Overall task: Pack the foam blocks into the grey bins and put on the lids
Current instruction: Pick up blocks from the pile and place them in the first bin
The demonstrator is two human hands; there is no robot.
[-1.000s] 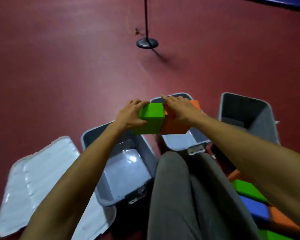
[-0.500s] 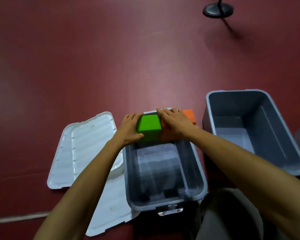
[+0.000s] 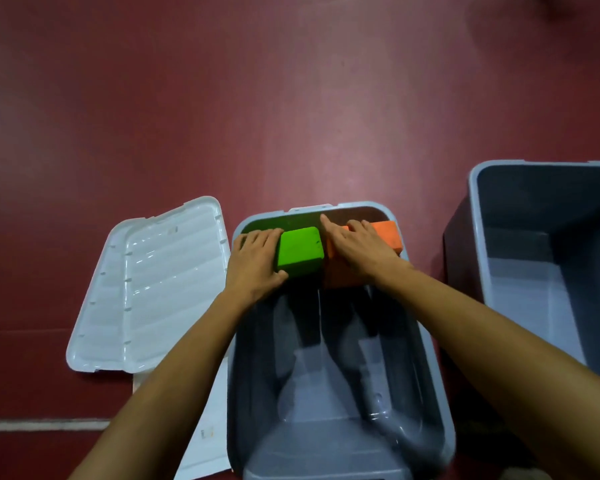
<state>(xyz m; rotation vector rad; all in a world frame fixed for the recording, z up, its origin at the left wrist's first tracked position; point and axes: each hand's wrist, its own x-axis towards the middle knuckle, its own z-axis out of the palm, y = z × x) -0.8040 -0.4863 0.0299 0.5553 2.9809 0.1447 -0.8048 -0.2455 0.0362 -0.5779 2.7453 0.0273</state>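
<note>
Left hand [image 3: 255,261] grips the green block [image 3: 300,251]; right hand [image 3: 361,252], fingers straight, presses on the orange block [image 3: 388,235]. The blocks are side by side, touching, at the far end of the bin [image 3: 326,438]. A lid [image 3: 160,289] lies to its left.

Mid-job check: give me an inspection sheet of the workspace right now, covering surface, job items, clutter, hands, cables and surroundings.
Surface: dark red floor, with a pale line at lower left.
Job's things: green foam block and orange foam block side by side at the far end of the middle grey bin; right grey bin open, no blocks seen in its visible part; two white lids overlapping on the floor to the left.
Clutter: nothing seen.
Hands: left hand grips the green foam block, thumb on its near side; right hand lies flat on the orange foam block.
Cables: nothing seen.
Surroundings: only floor in view.
</note>
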